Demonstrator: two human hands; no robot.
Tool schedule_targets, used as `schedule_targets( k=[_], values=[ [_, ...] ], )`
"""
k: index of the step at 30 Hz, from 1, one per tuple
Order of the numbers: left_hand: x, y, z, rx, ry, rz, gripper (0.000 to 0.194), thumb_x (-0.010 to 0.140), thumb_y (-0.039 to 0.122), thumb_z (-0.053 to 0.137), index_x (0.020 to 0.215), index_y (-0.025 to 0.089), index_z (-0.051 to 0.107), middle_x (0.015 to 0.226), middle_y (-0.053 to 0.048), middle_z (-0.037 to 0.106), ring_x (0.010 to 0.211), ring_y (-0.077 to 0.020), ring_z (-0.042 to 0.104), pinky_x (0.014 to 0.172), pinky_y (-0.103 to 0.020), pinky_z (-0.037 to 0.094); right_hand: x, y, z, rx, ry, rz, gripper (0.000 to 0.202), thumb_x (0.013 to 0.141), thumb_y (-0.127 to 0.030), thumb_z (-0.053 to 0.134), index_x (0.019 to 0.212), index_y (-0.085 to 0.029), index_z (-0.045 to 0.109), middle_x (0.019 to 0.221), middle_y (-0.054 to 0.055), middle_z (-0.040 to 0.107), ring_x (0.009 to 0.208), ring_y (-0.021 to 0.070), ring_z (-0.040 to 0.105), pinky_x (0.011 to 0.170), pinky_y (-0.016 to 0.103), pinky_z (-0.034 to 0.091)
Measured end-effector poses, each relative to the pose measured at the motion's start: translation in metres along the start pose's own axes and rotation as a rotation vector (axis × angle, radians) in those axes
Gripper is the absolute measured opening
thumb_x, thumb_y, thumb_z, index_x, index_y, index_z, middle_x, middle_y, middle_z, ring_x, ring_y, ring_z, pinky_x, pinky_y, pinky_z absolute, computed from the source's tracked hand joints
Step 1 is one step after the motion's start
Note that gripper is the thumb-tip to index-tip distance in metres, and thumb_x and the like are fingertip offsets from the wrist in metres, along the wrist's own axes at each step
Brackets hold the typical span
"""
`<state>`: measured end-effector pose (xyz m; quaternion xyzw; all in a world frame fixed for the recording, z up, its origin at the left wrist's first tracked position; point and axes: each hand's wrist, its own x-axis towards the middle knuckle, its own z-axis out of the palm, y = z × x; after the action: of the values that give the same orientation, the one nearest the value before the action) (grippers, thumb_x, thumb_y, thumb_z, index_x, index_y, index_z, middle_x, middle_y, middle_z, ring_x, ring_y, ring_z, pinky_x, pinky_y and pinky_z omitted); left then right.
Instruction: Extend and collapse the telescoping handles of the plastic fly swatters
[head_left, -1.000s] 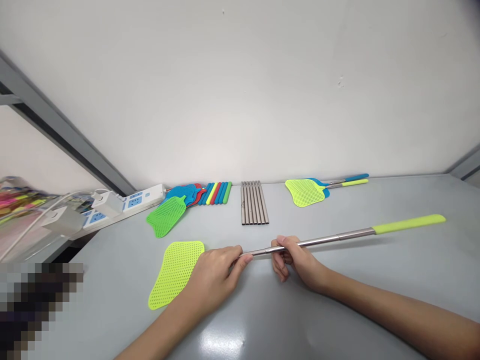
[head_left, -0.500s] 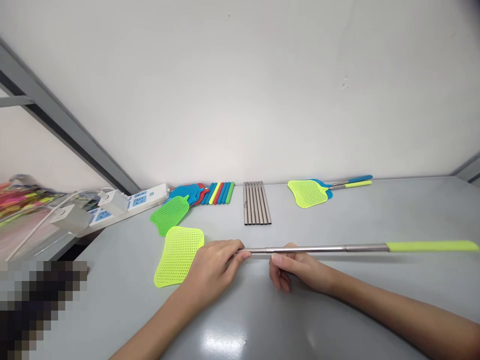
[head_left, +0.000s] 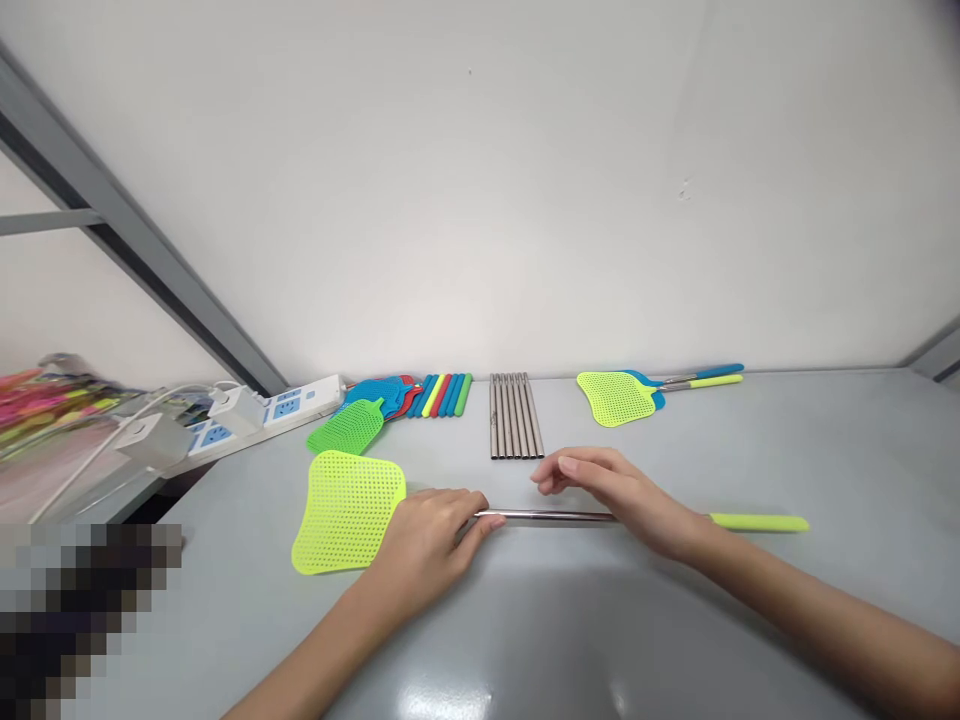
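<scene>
A yellow-green fly swatter point(head_left: 345, 515) with a metal rod point(head_left: 547, 515) and a yellow-green handle point(head_left: 761, 522) lies across the view. My left hand point(head_left: 435, 535) is closed around the rod close to the perforated head. Over the rod's middle, my right hand point(head_left: 615, 490) is held with fingers loosely curved and nothing in them. It hides part of the rod; whether it touches the metal I cannot tell. Behind the hands, several loose metal rods point(head_left: 516, 420) lie side by side.
Colored handles point(head_left: 442, 395) line up near the wall, left of the loose rods. Further left are a green swatter head point(head_left: 347, 428), blue and red heads, and a white power strip point(head_left: 255, 420). Two fly swatters point(head_left: 619, 398) lie at the back right on the grey table point(head_left: 825, 450).
The swatter's rod is now shorter, its handle end further left. My right hand has risen off its hold around the rod and opened. My left hand keeps its grip.
</scene>
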<state>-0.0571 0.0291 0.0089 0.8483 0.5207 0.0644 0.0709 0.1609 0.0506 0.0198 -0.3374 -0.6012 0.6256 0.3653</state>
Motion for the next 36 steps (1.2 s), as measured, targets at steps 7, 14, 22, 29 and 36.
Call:
schedule_targets(
  k=[7,14,22,29,36],
  values=[
    [0.0,0.002,-0.002,0.027,0.028,0.036,0.035,0.087,0.04,0.028,0.076,0.02,0.054,0.065,0.001,0.058,0.062,-0.0141,0.052,0.055,-0.025,0.029,0.002,0.004,-0.014,-0.16,-0.33,0.43,0.038,0.079,-0.044,0.045,0.079,-0.011,0.064,0.061,0.001,0.054,0.046,0.0065,0.044,0.047,0.02,0.036],
    [-0.003,0.006,0.001,0.044,0.021,0.065,0.035,0.088,0.038,0.027,0.073,0.019,0.052,0.063,0.001,0.057,0.06,-0.0139,0.05,0.054,-0.025,0.027,0.002,0.014,-0.015,-0.142,-0.415,0.486,0.037,0.076,-0.045,0.05,0.084,-0.012,0.064,0.057,-0.004,0.039,0.039,0.0016,0.027,0.035,0.017,0.018],
    [-0.016,0.025,0.035,-0.002,0.079,-0.047,0.033,0.087,0.035,0.03,0.063,0.018,0.045,0.06,0.0,0.056,0.056,-0.014,0.049,0.052,-0.025,0.027,0.001,0.022,-0.016,-0.186,-0.454,0.618,0.033,0.078,-0.04,0.048,0.077,-0.011,0.063,0.055,-0.004,0.038,0.036,0.0012,0.021,0.034,0.019,0.012],
    [-0.024,0.036,0.038,-0.041,0.054,-0.089,0.033,0.087,0.034,0.029,0.061,0.019,0.041,0.057,0.002,0.055,0.053,-0.0136,0.048,0.051,-0.025,0.027,-0.002,0.019,-0.011,-0.287,-0.438,0.615,0.032,0.077,-0.038,0.049,0.074,-0.01,0.065,0.051,-0.005,0.037,0.037,0.0024,0.026,0.034,0.018,0.015],
    [-0.027,0.039,0.04,-0.049,0.028,-0.095,0.032,0.087,0.035,0.028,0.062,0.019,0.042,0.058,0.002,0.055,0.054,-0.0143,0.048,0.051,-0.026,0.027,-0.005,0.021,-0.002,-0.274,-0.393,0.597,0.03,0.075,-0.034,0.05,0.07,-0.009,0.066,0.044,-0.006,0.032,0.038,0.0032,0.023,0.035,0.018,0.017]
  ],
)
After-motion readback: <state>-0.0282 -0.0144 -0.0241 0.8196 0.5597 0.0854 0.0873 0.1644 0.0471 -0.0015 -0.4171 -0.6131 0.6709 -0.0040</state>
